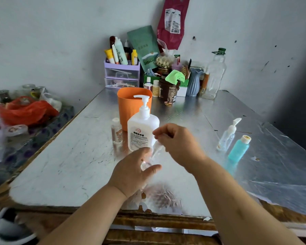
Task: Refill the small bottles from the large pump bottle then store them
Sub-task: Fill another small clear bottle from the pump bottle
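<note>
Steadiness is why my left grip [132, 172] curls round the small clear bottle [146, 164] at frame centre; my right grip [178, 144] pinches its pump top [156, 148], probably to open it.

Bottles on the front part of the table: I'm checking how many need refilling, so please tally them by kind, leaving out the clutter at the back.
Large white pump bottle: 1
Small clear bottles: 3 (one standing, one lying, one held by the left hand)
Small teal bottle: 1
Total: 5
</note>
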A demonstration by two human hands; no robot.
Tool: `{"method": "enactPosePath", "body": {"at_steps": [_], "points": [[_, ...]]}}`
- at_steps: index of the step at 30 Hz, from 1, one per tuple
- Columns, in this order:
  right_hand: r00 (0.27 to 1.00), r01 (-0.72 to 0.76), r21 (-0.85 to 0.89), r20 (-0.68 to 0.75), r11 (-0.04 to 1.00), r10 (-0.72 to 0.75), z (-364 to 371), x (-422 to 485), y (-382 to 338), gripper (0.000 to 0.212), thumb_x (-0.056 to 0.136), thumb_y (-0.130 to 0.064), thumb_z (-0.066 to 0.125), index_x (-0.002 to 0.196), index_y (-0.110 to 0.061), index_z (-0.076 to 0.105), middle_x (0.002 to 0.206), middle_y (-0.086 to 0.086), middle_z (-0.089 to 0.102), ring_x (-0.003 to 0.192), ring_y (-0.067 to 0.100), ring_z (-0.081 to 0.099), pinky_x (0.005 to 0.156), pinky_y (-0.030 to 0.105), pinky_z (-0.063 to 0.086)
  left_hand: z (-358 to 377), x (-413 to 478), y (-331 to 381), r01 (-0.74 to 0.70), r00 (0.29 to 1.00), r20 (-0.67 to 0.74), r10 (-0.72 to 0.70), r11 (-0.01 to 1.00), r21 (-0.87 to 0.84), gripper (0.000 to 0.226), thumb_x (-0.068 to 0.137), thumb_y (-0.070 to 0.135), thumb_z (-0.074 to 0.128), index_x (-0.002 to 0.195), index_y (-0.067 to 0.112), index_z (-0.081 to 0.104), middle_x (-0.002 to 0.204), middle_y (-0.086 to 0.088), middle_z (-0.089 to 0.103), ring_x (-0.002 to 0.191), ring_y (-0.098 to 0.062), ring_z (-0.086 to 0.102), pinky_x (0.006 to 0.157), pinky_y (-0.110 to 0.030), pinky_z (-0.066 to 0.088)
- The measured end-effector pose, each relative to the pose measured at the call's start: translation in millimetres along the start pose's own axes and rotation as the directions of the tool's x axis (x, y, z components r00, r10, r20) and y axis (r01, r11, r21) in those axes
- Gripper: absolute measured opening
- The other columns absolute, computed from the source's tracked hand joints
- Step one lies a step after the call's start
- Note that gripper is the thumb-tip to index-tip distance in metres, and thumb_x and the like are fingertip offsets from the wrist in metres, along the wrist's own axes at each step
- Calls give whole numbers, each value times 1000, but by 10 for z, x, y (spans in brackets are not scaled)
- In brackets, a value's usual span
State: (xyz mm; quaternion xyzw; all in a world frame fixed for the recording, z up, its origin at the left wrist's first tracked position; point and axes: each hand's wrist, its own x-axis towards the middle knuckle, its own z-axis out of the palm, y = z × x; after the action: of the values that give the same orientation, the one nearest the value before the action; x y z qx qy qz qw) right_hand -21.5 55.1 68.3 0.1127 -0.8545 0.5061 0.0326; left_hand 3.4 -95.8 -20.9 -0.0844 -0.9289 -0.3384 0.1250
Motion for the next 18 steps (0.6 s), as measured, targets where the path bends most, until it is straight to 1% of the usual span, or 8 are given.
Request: {"method": "enactPosePath", "body": {"at_steps": [2,4,6,7,9,12,15,18], "points": [[999,2,38,35,999,-3,86,-13,-45,18,90,-13,57,89,-29,67,87,-8,71,57,3,53,60,19,48,-9,-8,4,-11,1000,-26,11,1000,5,33,89,54,57,109,30,48,115,12,62,99,-11,60,76,-17,42],[999,-7,77,33,997,5,123,-12,-45,17,88,-20,63,103,-28,62,93,-5,70,64,8,58,61,22,51,-14,2,-11,-17,999,-50,17,1000,-1,28,90,52,56,104,30,46,114,6,66,96,-12,62,72,-15,39],[998,-54,57,10,997,54,136,-6,-5,36,80,-32,73,111,-26,56,97,-6,66,75,10,61,64,24,53,-13,7,-46,-21,998,-51,20,1000,-6,34,91,54,53,111,27,50,118,5,67,102,-14,64,77,-19,44],[996,-87,21,6,996,87,133,-11,8,40,75,-37,77,108,-23,57,93,-6,65,74,10,60,62,24,51,-9,10,-62,-25,999,-44,24,1000,-12,40,91,56,52,118,27,51,123,7,66,107,-14,64,82,-22,47],[990,-138,-21,36,990,139,125,-34,30,34,73,-39,78,91,-16,62,73,-5,61,59,10,52,51,22,41,2,14,-89,-40,999,-22,39,999,-36,54,89,63,49,131,29,47,133,9,61,117,-14,61,93,-30,51],[990,-119,-4,70,993,119,132,-55,79,26,79,-34,73,80,-12,61,63,-1,53,56,13,47,49,23,36,19,15,-122,-50,999,10,51,995,-84,68,82,74,41,134,30,46,134,9,60,119,-13,59,95,-36,51],[994,-58,-54,94,997,63,130,-51,75,20,84,-30,69,87,-12,63,68,0,55,59,14,48,53,24,39,22,17,-135,-39,999,22,41,994,-106,69,80,75,39,130,27,48,131,8,62,117,-14,60,93,-37,52],[983,-108,62,159,992,97,115,-57,106,26,81,-27,72,104,-20,61,87,-1,66,69,13,58,62,22,46,19,7,-129,-46,998,26,49,993,-109,59,86,68,46,130,29,48,130,8,62,115,-13,61,91,-34,52]]}}
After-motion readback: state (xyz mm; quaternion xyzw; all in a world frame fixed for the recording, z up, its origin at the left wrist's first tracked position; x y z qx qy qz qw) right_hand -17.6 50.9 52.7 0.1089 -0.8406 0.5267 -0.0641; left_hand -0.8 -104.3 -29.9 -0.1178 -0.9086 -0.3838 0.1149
